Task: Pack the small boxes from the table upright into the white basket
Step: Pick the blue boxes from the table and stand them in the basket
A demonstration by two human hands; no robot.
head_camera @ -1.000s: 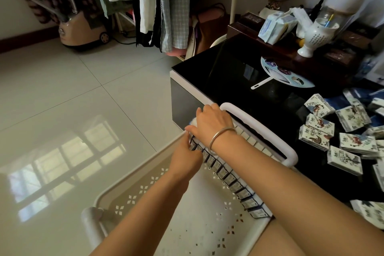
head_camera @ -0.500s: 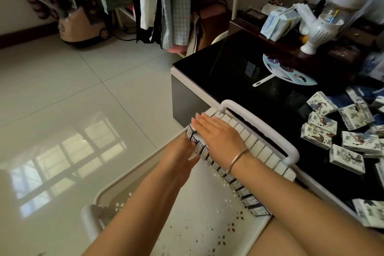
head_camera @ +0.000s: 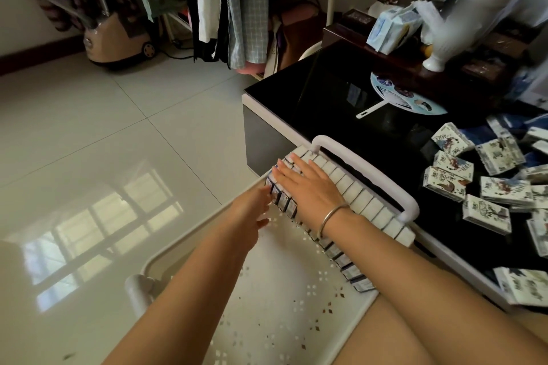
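The white basket (head_camera: 296, 290) sits in front of me beside the black table (head_camera: 341, 104). A long row of small boxes (head_camera: 364, 204) stands upright along the basket's far wall under its handle. My right hand (head_camera: 308, 184), with a bracelet on the wrist, lies flat with straight fingers on the tops of the row's left end. My left hand (head_camera: 252, 216) touches the front face of the row at its left end; its fingers are mostly hidden. Several loose boxes (head_camera: 486, 184) lie scattered on the table at the right.
A round hand fan (head_camera: 406, 98) lies on the table behind the basket. A dark shelf at the back right carries tissue packs (head_camera: 391, 27), a white vase (head_camera: 462, 15) and a globe. Hanging clothes and a garment steamer (head_camera: 115, 41) stand across the tiled floor.
My right hand went from curled over the row's left end to lying flat on the box tops. My left hand stayed at the row's front, now lower and looser.
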